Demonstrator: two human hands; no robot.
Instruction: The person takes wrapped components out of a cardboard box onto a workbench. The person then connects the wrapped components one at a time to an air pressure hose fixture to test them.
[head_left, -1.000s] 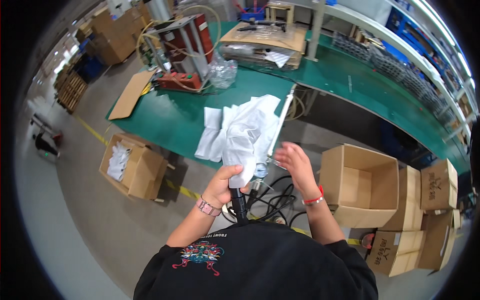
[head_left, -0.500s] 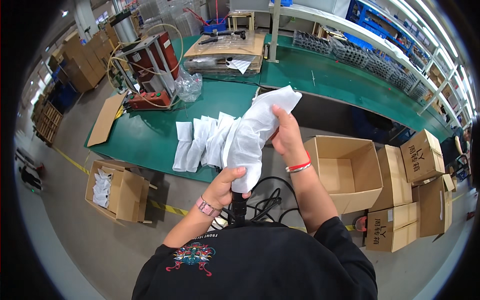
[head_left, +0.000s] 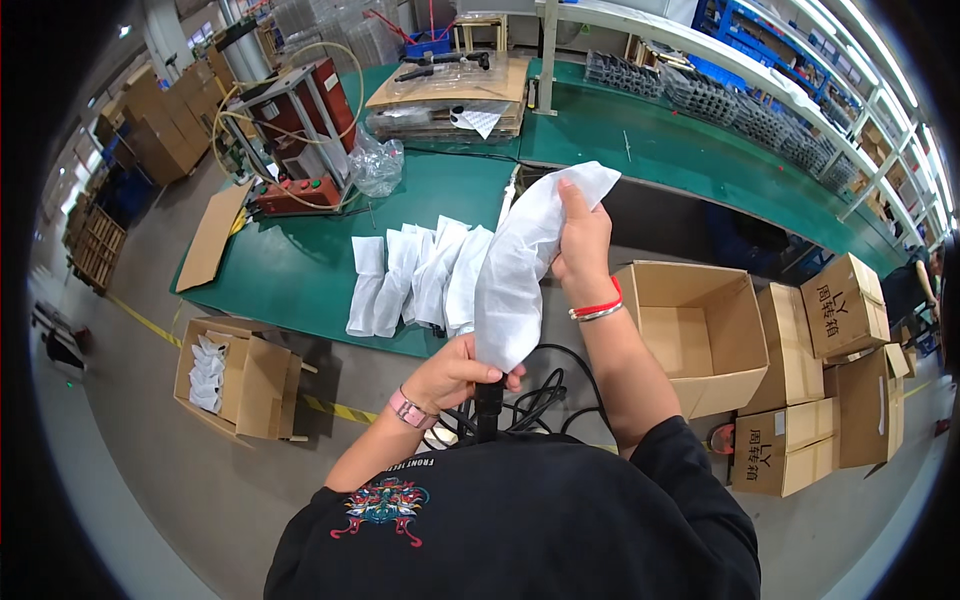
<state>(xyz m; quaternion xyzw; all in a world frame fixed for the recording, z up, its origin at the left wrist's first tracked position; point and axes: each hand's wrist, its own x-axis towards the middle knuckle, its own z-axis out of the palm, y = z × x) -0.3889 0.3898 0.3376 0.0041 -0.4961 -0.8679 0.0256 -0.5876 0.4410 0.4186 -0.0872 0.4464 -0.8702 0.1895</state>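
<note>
A white, thin cloth-like bag (head_left: 515, 275) is stretched at a slant between my two hands in front of my chest. At its lower end my left hand (head_left: 462, 372) pinches it, fingers closed round it. A black ribbed cylindrical part (head_left: 488, 400) shows just below that hand; whether it continues into the bag is hidden. Near the upper end my right hand (head_left: 583, 238) grips the bag, thumb on top. Just left of it, several filled white bags (head_left: 408, 272) lie side by side on the green table (head_left: 290, 290). What they contain is hidden.
Left on the table stands a red and grey press machine (head_left: 305, 130). Below it, a carton (head_left: 262, 395) holds white bags. An open cardboard box (head_left: 690, 330) stands at right, beside more stacked cartons (head_left: 785, 350). Black cables (head_left: 545, 400) hang below my hands. Stacked trays (head_left: 740, 120) line the back.
The held bag and both hands have shifted slightly right. The bag now stands steeper, showing more of the bags lying on the table.
</note>
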